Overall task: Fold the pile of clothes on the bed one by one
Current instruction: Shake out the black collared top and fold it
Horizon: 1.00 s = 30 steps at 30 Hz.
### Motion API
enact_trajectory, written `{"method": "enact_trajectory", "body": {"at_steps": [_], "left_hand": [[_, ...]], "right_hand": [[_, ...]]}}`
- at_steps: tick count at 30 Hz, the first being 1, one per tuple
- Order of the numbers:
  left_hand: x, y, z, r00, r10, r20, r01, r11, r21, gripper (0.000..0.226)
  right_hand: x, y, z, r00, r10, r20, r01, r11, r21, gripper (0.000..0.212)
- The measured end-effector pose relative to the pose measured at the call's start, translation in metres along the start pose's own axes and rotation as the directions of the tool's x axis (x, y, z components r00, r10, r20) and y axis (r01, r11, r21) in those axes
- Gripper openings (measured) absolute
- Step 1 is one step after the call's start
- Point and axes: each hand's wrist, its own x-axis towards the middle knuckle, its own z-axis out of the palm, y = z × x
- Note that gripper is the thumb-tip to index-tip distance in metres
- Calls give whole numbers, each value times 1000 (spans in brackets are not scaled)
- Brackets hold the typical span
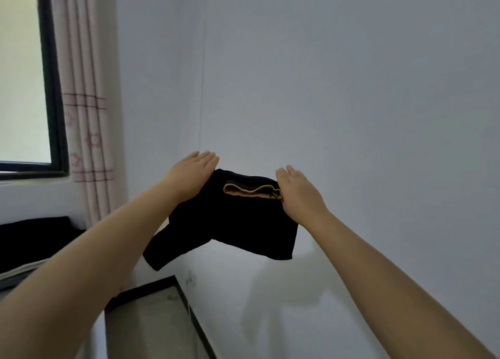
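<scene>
1 black garment (230, 220) with a tan-lined neckline is held up in the middle of the frame, in front of a pale wall (351, 88). It hangs unfolded, so the fold on this piece appears barely begun. The pile and any finished clothes lie outside the frame, so overall progress cannot be judged. The left hand (193, 173) grips the garment's upper left edge, fingers extended above the cloth. The right hand (297, 190) grips the upper right edge beside the neckline, fingers likewise extended. The cloth spans the 2 hands and droops below them toward the lower centre. A window (21, 74) and curtain (84, 101) occupy the upper left.
</scene>
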Motion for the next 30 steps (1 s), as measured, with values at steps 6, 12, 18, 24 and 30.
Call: {"method": "enact_trajectory", "body": {"at_steps": [6, 12, 18, 24, 30], "left_hand": [[37, -41, 60, 981, -161, 105, 151, 984, 90, 53], [45, -85, 141, 913, -310, 267, 279, 949, 148, 52], [65, -148, 215, 829, -439, 348, 391, 898, 201, 56], [69, -219, 266, 705, -596, 383, 479, 800, 361, 56], [59, -285, 327, 634, -650, 419, 515, 759, 398, 58]], "right_hand": [[104, 3, 76, 987, -158, -39, 160, 985, 60, 55], [188, -25, 177, 939, -343, 5, 336, 924, 181, 52], [286, -68, 284, 872, -489, -25, 464, 808, 365, 51], [373, -137, 353, 781, -611, -126, 590, 657, 470, 52], [428, -212, 430, 716, -691, -98, 613, 556, 561, 57]]}}
